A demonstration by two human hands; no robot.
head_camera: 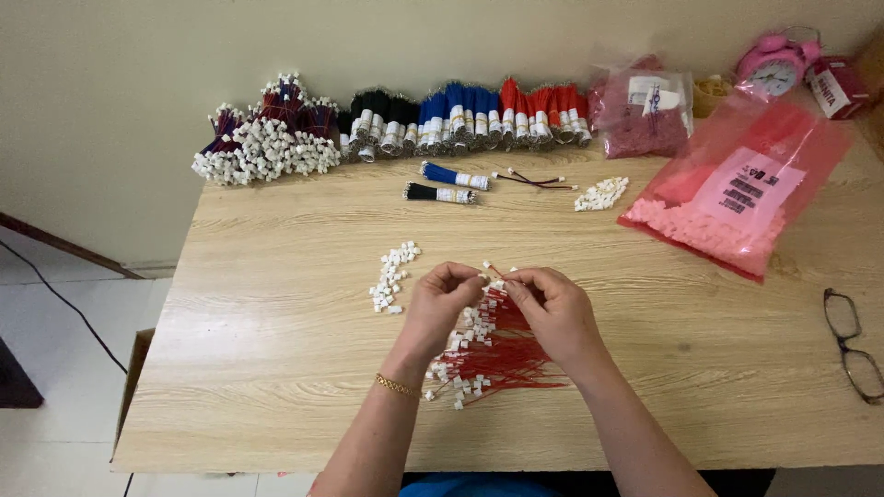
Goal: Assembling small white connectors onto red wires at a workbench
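The desk is pale wood, its left edge next to a white floor and its near edge by the person's body. Open room lies left of the hands and along the near right. The far edge along the wall is crowded with wire bundles in black, blue and red, and a heap of white-tipped wires at the far left. A pink bag lies on the far right, with glasses near the right edge.

Both hands meet over the desk's middle. The left hand and the right hand each have fingertips pinched together on a thin red wire with a white plug at its end. The wire's free end points away and left; its long axis runs roughly from near right to far left, though it is small and hard to read.

Under the hands lies a red wire pile, strands fanned mostly left to right, white plugs on the left. Loose white plugs sit just left of the left hand.
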